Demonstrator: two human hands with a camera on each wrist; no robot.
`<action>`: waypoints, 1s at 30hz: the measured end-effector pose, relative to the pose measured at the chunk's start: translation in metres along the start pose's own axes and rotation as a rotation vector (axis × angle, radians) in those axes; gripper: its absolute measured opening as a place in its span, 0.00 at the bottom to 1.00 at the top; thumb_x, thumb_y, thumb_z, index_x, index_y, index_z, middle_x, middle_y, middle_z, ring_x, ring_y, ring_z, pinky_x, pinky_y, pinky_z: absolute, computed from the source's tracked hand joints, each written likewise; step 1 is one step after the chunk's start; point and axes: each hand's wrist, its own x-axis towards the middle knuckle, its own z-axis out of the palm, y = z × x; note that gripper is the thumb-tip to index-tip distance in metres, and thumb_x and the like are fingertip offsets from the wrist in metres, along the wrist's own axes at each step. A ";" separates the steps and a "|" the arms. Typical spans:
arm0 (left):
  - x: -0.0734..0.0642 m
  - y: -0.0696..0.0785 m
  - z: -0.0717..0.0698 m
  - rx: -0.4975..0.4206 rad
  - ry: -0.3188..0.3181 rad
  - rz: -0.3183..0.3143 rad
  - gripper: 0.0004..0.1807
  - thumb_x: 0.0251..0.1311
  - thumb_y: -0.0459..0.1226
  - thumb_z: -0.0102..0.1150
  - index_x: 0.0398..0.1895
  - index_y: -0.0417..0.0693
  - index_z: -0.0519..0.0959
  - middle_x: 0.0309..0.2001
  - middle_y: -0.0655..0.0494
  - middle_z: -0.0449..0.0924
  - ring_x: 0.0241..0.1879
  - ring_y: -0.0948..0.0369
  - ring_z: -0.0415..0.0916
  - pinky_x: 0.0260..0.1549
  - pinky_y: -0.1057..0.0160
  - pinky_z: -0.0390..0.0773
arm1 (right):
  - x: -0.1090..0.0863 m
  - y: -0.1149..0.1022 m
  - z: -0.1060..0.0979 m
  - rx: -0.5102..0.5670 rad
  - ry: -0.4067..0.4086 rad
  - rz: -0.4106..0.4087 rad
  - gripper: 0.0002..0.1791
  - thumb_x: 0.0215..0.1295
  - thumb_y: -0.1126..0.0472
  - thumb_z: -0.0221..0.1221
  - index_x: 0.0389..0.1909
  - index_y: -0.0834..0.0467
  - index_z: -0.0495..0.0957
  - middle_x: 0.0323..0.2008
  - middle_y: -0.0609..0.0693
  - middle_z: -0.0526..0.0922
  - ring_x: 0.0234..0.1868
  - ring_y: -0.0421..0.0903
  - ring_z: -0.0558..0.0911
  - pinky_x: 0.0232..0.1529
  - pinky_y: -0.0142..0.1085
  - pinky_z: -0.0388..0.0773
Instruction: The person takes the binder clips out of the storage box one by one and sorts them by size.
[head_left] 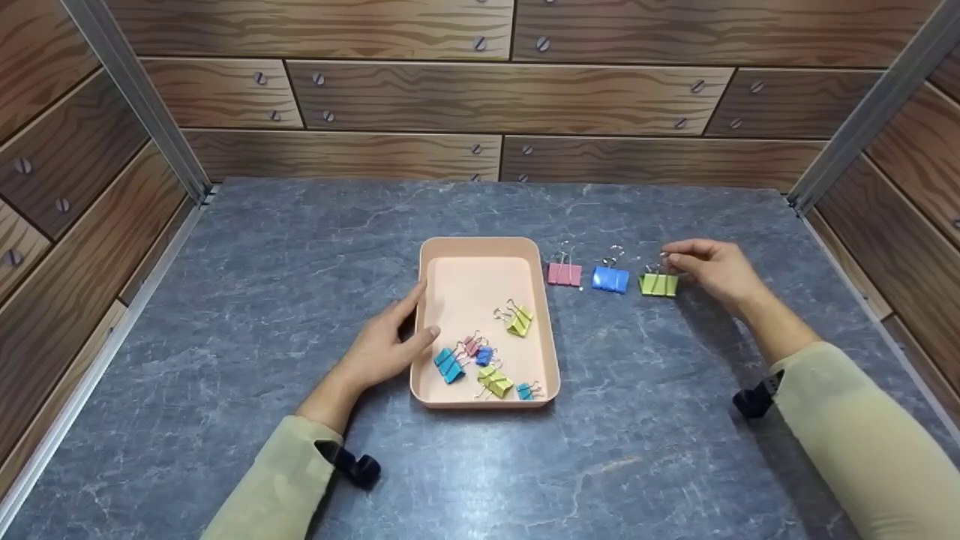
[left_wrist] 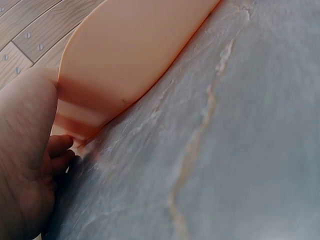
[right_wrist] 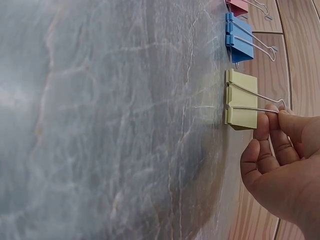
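Observation:
My left hand (head_left: 382,346) holds the left side of a peach tray (head_left: 480,270), the thumb over its rim and the other fingers against the outer wall. In the left wrist view the curled fingers (left_wrist: 61,147) are partly hidden beside the tray wall (left_wrist: 120,55). With thumb and fingertips my right hand (head_left: 716,271) pinches a wire handle of a yellow-green binder clip (head_left: 658,285), which stands on the table. To its left stand a blue binder clip (head_left: 610,280) and a pink binder clip (head_left: 564,274), in a row right of the tray.
Inside the tray lie several smaller binder clips, among them a teal one (head_left: 449,366), a yellow-green one (head_left: 519,321) and a small blue one (head_left: 484,356). The grey marbled table (head_left: 300,247) is bordered by wood-patterned walls (head_left: 480,94) at the back and sides.

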 end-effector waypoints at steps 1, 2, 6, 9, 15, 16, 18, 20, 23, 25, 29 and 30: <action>0.000 0.000 0.000 0.002 -0.001 -0.003 0.45 0.72 0.57 0.59 0.87 0.62 0.54 0.80 0.41 0.62 0.77 0.43 0.62 0.76 0.43 0.62 | 0.000 0.000 0.000 0.004 -0.001 -0.001 0.21 0.80 0.69 0.57 0.65 0.80 0.72 0.37 0.36 0.89 0.40 0.32 0.87 0.45 0.28 0.85; 0.000 0.000 0.000 0.003 -0.001 -0.002 0.45 0.72 0.57 0.59 0.87 0.62 0.54 0.80 0.40 0.62 0.77 0.43 0.62 0.76 0.43 0.62 | 0.000 0.000 0.000 0.012 -0.001 -0.002 0.21 0.80 0.69 0.57 0.64 0.81 0.72 0.37 0.37 0.90 0.40 0.32 0.87 0.45 0.29 0.85; 0.000 0.001 -0.001 0.002 0.003 0.004 0.45 0.72 0.57 0.60 0.87 0.62 0.54 0.80 0.39 0.61 0.77 0.41 0.62 0.75 0.42 0.62 | 0.000 0.000 0.001 0.023 0.007 0.004 0.21 0.79 0.69 0.57 0.64 0.81 0.73 0.36 0.38 0.89 0.39 0.32 0.87 0.44 0.29 0.85; 0.000 0.001 -0.001 0.003 0.004 0.002 0.45 0.72 0.57 0.60 0.87 0.62 0.54 0.80 0.38 0.61 0.77 0.40 0.62 0.75 0.41 0.62 | 0.000 0.000 0.000 0.016 0.011 0.014 0.21 0.79 0.69 0.57 0.64 0.80 0.73 0.36 0.37 0.89 0.39 0.32 0.86 0.44 0.29 0.85; 0.000 0.000 -0.001 0.014 -0.001 -0.009 0.45 0.72 0.58 0.59 0.87 0.63 0.53 0.80 0.39 0.61 0.77 0.41 0.62 0.75 0.42 0.62 | 0.000 -0.001 0.000 0.021 0.004 0.023 0.22 0.79 0.69 0.57 0.66 0.80 0.72 0.39 0.36 0.89 0.41 0.31 0.86 0.47 0.28 0.85; 0.000 0.000 -0.001 0.015 0.000 -0.008 0.45 0.72 0.58 0.59 0.87 0.62 0.54 0.80 0.39 0.62 0.77 0.41 0.62 0.75 0.42 0.62 | 0.000 -0.001 0.000 0.034 0.001 0.025 0.22 0.79 0.69 0.57 0.66 0.80 0.72 0.39 0.37 0.89 0.41 0.31 0.86 0.48 0.27 0.84; -0.001 0.000 -0.001 0.016 0.005 -0.004 0.45 0.72 0.57 0.59 0.87 0.62 0.54 0.79 0.38 0.63 0.76 0.41 0.63 0.75 0.42 0.63 | -0.001 -0.001 0.000 0.060 -0.005 0.028 0.22 0.79 0.69 0.57 0.66 0.80 0.72 0.40 0.37 0.89 0.42 0.31 0.86 0.49 0.27 0.84; -0.001 0.000 -0.001 0.013 0.009 0.003 0.45 0.72 0.57 0.60 0.87 0.62 0.55 0.79 0.38 0.64 0.76 0.41 0.64 0.74 0.41 0.63 | -0.001 -0.001 -0.001 0.093 -0.012 0.032 0.21 0.79 0.70 0.57 0.65 0.79 0.73 0.40 0.39 0.90 0.43 0.32 0.87 0.50 0.27 0.84; -0.001 0.000 -0.001 0.012 0.013 0.009 0.45 0.72 0.56 0.60 0.87 0.61 0.55 0.78 0.38 0.64 0.75 0.41 0.65 0.74 0.42 0.64 | -0.002 -0.001 -0.001 0.125 -0.020 0.037 0.20 0.79 0.70 0.57 0.65 0.78 0.74 0.40 0.40 0.90 0.44 0.33 0.88 0.51 0.28 0.84; -0.001 0.000 0.000 0.012 0.014 0.013 0.45 0.72 0.56 0.60 0.87 0.60 0.55 0.78 0.38 0.64 0.75 0.41 0.65 0.74 0.41 0.64 | -0.002 0.000 -0.002 0.124 -0.026 0.040 0.21 0.79 0.70 0.57 0.65 0.79 0.73 0.41 0.40 0.90 0.44 0.33 0.88 0.52 0.28 0.83; -0.001 0.000 0.000 0.016 0.010 0.007 0.45 0.72 0.57 0.60 0.87 0.61 0.54 0.78 0.38 0.64 0.76 0.42 0.64 0.75 0.42 0.63 | -0.002 0.000 -0.002 0.072 -0.029 0.047 0.23 0.81 0.68 0.56 0.68 0.79 0.70 0.41 0.37 0.90 0.45 0.32 0.87 0.53 0.29 0.83; -0.001 0.000 -0.001 0.015 0.010 0.006 0.45 0.72 0.57 0.60 0.87 0.61 0.55 0.78 0.38 0.64 0.76 0.42 0.64 0.75 0.42 0.63 | -0.002 -0.001 -0.003 0.066 -0.031 0.051 0.23 0.81 0.68 0.56 0.68 0.79 0.70 0.41 0.37 0.90 0.45 0.32 0.88 0.54 0.30 0.83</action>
